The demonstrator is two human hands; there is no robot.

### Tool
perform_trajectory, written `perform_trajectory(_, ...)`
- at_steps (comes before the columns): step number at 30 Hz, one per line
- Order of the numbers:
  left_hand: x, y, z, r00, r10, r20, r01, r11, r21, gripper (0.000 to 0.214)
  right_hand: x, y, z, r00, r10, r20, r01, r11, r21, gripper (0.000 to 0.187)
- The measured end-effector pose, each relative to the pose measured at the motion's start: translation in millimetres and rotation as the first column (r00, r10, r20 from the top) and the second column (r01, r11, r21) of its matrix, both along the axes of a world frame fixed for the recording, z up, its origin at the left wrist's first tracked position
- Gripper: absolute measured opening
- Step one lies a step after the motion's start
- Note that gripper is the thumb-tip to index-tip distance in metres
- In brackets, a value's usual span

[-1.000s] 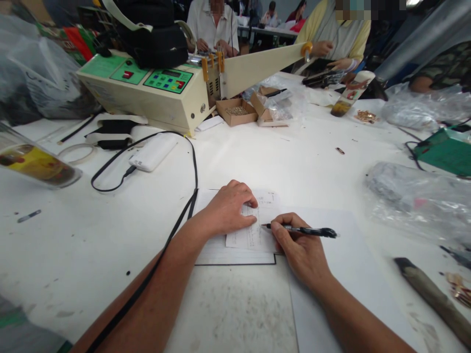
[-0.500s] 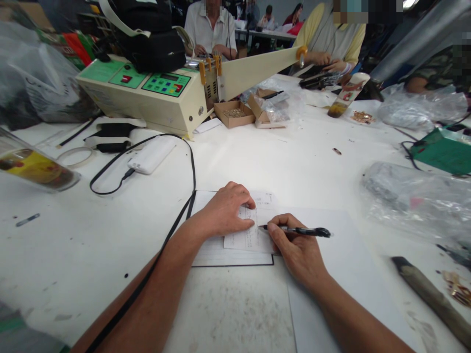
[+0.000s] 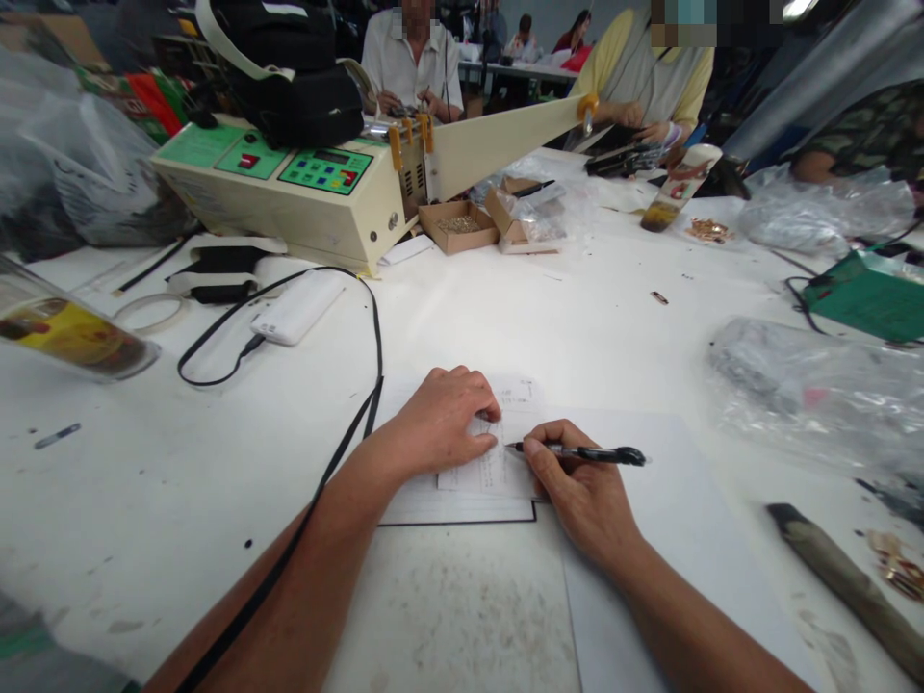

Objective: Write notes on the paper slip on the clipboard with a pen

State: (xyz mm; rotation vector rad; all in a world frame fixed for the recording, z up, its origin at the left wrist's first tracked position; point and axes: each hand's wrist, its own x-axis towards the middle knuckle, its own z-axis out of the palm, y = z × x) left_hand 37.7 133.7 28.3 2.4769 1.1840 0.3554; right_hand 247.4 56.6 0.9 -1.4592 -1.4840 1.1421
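My right hand [image 3: 584, 496] grips a black pen [image 3: 606, 453], its tip touching or just above a small slip of paper [image 3: 466, 478] with handwriting on it. Across the left part of that slip lies my left hand [image 3: 448, 419], fingers curved and the thumb apart from them, with nothing between. The slip rests on a larger lined sheet [image 3: 454, 510] with a black edge line. Part of the writing is hidden under my left hand. Beneath my right forearm is a big blank white sheet [image 3: 679, 520].
A cream machine [image 3: 289, 212] with green panels carries a black bag [image 3: 289, 87]. A black cable [image 3: 378, 327] runs from a white power bank [image 3: 299, 306] over my left forearm. Cardboard boxes [image 3: 458, 226], a tumbler [image 3: 79, 332] and a plastic bag [image 3: 808, 385] stand around. Co-workers sit opposite.
My left hand has shifted slightly down on the paper, its fingers a little more curled. My right hand and the pen have barely moved.
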Motion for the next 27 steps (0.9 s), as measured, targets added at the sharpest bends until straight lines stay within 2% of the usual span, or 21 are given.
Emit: perform_trajectory(27, -0.4, 1.0, -2.8, 1.000, 0.016, -0.008, -0.016, 1.000, -0.001, 0.017, -0.6, 0.9, 0.9, 1.000, 0.000, 0.028, -0.001, 1.000, 0.019, 0.027)
